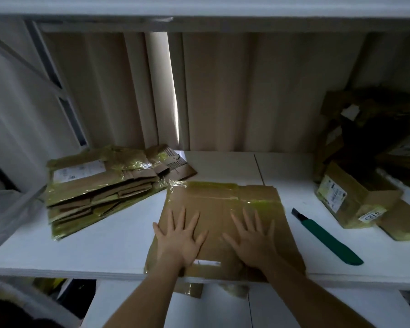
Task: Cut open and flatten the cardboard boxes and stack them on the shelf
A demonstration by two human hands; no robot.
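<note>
Left hand (179,240) & right hand (251,237) press, fingers spread flat, on flattened box (223,204) at shelf (104,247) center. Done stack (104,185) at 10 o'clock; uncut boxes (355,197) at 3, cutter (327,237) beside. Approx halfway.

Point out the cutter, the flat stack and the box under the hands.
cutter (329,240): head view, green handle.
flat stack (100,192): head view, top sheet.
box (218,209): head view, bare middle.

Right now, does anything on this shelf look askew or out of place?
Yes. The flattened box under both hands overhangs the shelf's front edge. The stack of flattened boxes lies skewed, and the green utility knife lies loose beside it.
</note>
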